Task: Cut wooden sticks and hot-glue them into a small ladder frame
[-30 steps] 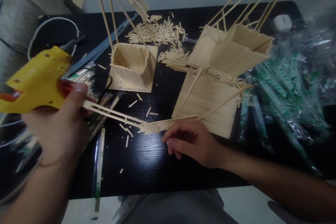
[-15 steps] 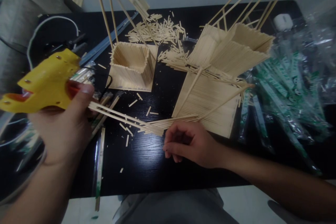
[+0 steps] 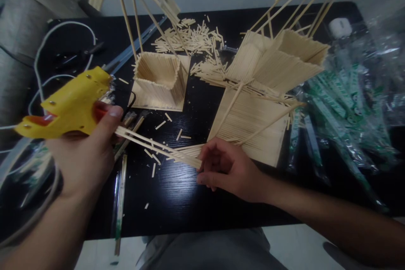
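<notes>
My left hand (image 3: 85, 156) is closed round a yellow hot glue gun (image 3: 71, 105), its nozzle end towards the back of the table. Between the same hand's fingers is a bundle of thin wooden chopsticks (image 3: 152, 140), pointing right and slightly down, joined flat at the far end. My right hand (image 3: 229, 171) has its fingers curled, with thumb and index at that far end; the exact contact is partly hidden. Beneath it and behind, more loose chopsticks lie against a flat panel of chopsticks (image 3: 253, 122).
An open box of chopsticks (image 3: 158, 86) stands on a square base at the left; another open box (image 3: 291, 57) leans at the right. Cut stick pieces (image 3: 193, 36) are heaped behind. Green-printed wrappers (image 3: 348, 105) cover the right side. A white cord (image 3: 38, 59) loops at the left.
The glue gun and chopsticks in my left hand have shifted right and slightly down. The bundle's far end now meets the fingers of my right hand, which has risen slightly.
</notes>
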The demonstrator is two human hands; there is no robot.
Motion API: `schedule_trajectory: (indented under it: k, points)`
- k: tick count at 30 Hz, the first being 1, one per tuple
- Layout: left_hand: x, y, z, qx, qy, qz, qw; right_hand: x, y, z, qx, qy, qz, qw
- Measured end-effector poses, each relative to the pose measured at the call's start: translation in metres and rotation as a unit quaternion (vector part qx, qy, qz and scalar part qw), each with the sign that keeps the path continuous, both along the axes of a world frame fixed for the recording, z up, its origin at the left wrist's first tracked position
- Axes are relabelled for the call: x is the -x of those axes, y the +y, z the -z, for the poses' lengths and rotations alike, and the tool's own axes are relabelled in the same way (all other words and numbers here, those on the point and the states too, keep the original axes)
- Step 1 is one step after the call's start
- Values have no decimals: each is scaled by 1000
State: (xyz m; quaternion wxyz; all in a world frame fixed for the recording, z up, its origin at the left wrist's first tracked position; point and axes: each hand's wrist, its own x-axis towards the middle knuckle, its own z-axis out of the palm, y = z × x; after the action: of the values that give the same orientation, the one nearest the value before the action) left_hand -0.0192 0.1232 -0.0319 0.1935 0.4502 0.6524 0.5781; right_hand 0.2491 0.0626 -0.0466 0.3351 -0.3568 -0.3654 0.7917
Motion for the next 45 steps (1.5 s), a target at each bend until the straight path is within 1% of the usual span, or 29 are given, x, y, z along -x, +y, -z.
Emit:
schedule_trajectory:
  k: [2,6,11,14,19,22,25,27,31,36,40,45]
  points:
    - [-2,-1,-1,-1,3,4,1000,1,-1,2,-8,-6,-8,1000]
    - [-4,-2,-2,6,19,10,1000,1,-1,3,13,-12,-23,1000]
    - [-1,-3,1,15,6,27,1000,-1,-1,1,9,-17,-26,999]
    - [0,-3,1,14,10,33,999,-2,-1,1,16,-5,-24,1000]
    - [0,-4,3,11,15,41,999,-4,0,1,8,28,-53,998]
    - [1,-5,4,38,20,46,998,-4,1,1,1,44,-52,998]
    - [-1,-6,3,74,19,47,996,-4,1,1,4,34,-55,998]
    - [-2,-7,2,83,20,55,995,-3,1,1,6,22,-56,998]
    - [-4,-8,1,73,17,68,995,-4,1,2,8,28,-58,998]
    - [-4,-9,0,61,22,44,997,-8,3,3,-3,63,-65,996]
    - [-6,-11,-2,71,10,51,996,-6,2,2,-7,25,-63,998]
    - [-6,-18,0,91,0,58,994,-1,0,-2,3,-35,-41,999]
